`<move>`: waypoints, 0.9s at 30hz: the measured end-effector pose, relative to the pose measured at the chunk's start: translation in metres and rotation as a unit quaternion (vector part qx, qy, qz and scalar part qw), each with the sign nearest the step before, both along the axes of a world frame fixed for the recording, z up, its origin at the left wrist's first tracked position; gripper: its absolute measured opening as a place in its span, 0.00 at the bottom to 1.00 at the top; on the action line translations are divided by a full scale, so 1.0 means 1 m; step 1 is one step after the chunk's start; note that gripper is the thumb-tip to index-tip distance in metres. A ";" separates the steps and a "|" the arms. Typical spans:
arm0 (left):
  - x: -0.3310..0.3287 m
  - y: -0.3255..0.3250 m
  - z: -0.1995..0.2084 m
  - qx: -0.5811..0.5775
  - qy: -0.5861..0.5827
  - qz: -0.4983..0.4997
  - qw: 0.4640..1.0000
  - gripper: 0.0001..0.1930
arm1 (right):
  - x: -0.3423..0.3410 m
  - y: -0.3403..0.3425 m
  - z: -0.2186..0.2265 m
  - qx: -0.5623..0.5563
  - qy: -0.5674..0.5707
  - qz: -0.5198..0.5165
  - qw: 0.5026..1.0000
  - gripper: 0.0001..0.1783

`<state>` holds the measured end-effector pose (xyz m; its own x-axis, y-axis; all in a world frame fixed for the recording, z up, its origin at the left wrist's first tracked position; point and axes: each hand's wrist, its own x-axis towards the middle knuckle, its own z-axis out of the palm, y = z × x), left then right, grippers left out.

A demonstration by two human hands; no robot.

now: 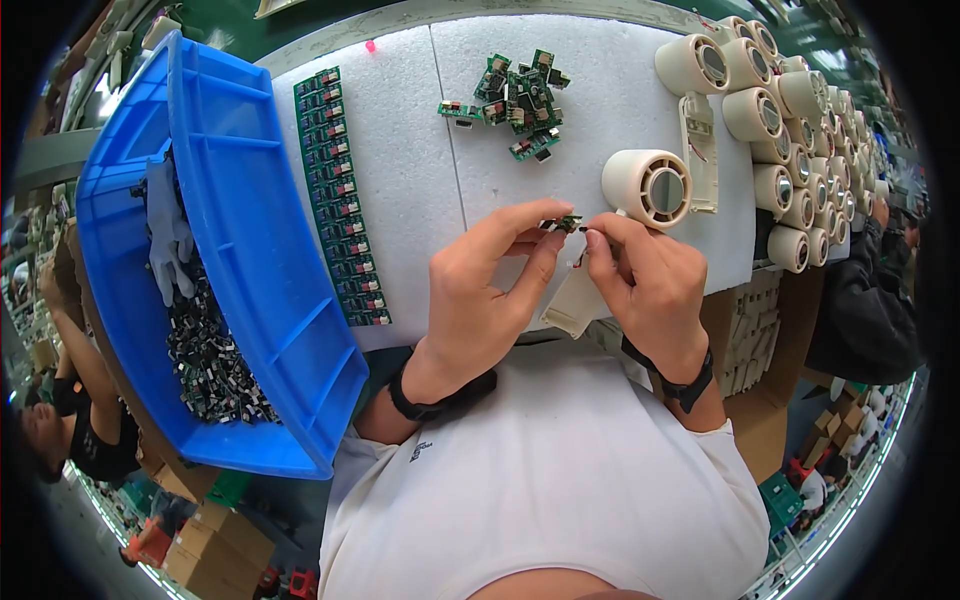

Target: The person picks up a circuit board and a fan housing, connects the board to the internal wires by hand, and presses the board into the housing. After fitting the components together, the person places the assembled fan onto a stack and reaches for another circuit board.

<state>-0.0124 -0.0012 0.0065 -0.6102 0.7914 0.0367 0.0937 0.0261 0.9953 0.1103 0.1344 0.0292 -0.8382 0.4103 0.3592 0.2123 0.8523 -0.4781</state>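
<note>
My left hand (pixel 490 270) pinches a small green circuit board (pixel 566 223) between thumb and fingertips. Close beside it, my right hand (pixel 645 280) has thumb and forefinger pressed together on what looks like a thin wire end at the board's edge; the fingers mostly hide it. A small fan (pixel 648 188) with a cream round housing lies just beyond my right hand. Its cream handle (pixel 575 300) runs under that hand toward me. Further off are a loose pile of circuit boards (pixel 525 100) and, on the left, a long strip of joined boards (pixel 340 200).
A white foam sheet (pixel 400 120) covers the bench. On the left stands a blue bin (pixel 260 200) with many small black and green parts and a grey glove (pixel 168 230). At right, many fan housings (pixel 785 130) stand stacked beside an open cream handle shell (pixel 700 155).
</note>
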 end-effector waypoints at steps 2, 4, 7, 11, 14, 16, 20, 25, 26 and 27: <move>0.000 0.001 0.001 0.005 -0.012 -0.006 1.000 0.16 | 0.002 0.002 -0.001 -0.051 0.016 0.001 0.999 0.03; 0.000 0.001 0.002 0.009 -0.016 -0.010 1.000 0.16 | 0.004 0.003 0.000 -0.074 0.027 0.000 0.997 0.03; -0.002 -0.003 0.003 0.002 -0.020 -0.044 0.999 0.17 | 0.005 0.005 0.003 -0.101 0.020 0.018 0.995 0.03; -0.005 -0.003 -0.002 0.043 -0.011 -0.050 0.998 0.18 | 0.007 0.009 0.004 -0.121 0.017 0.039 0.992 0.03; -0.008 -0.004 0.002 0.034 -0.019 -0.061 0.997 0.18 | 0.007 0.011 0.006 -0.126 0.011 0.043 0.991 0.03; -0.008 -0.005 0.002 0.029 -0.022 -0.067 0.997 0.18 | 0.007 0.012 0.007 -0.129 0.009 0.045 0.991 0.04; -0.007 -0.005 0.002 0.034 -0.053 -0.071 0.995 0.18 | 0.008 0.012 0.008 -0.127 0.009 0.057 0.990 0.04; -0.006 -0.008 0.000 0.041 -0.044 -0.079 0.995 0.18 | 0.009 0.012 0.006 -0.129 0.015 0.069 0.989 0.06; -0.004 -0.008 0.000 0.046 -0.060 -0.077 0.994 0.17 | 0.009 0.013 0.005 -0.129 0.019 0.074 0.989 0.06; -0.004 -0.009 0.000 0.052 -0.075 -0.076 0.993 0.17 | 0.010 0.014 0.005 -0.128 0.022 0.079 0.988 0.07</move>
<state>-0.0161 -0.0104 0.0068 -0.4895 0.8711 0.0395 -0.0615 -0.0797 0.9949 0.1205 0.1485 0.0338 -0.8852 0.3576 0.2975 0.0607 0.7228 -0.6884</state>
